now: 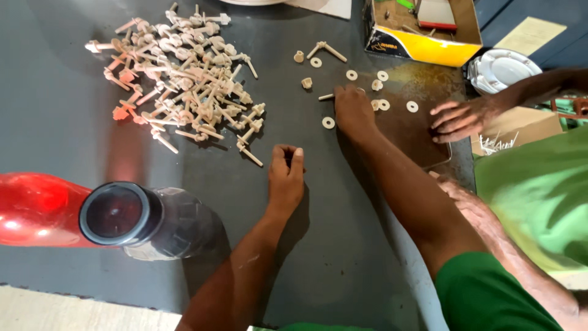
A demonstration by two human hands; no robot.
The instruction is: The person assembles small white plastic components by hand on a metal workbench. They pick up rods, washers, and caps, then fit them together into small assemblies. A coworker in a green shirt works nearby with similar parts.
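Observation:
My left hand (285, 176) rests on the dark table (55, 122) with its fingers curled tight against the thumb; nothing shows between them. My right hand (354, 112) reaches further out, palm down, fingertips closed over the end of a beige plastic bolt (325, 97) that sticks out to its left. Loose beige washers (328, 122) and small nuts (306, 82) lie scattered around that hand. A large heap of assembled beige bolts (184, 79) lies at the far left.
Another person's hand (460, 117) is spread on a brown board (416, 132) at the right, and their forearm (490, 233) lies nearer. A yellow cardboard box (422, 48), a white plate (503, 68), and a red bottle with a black cap (116, 214) are nearby.

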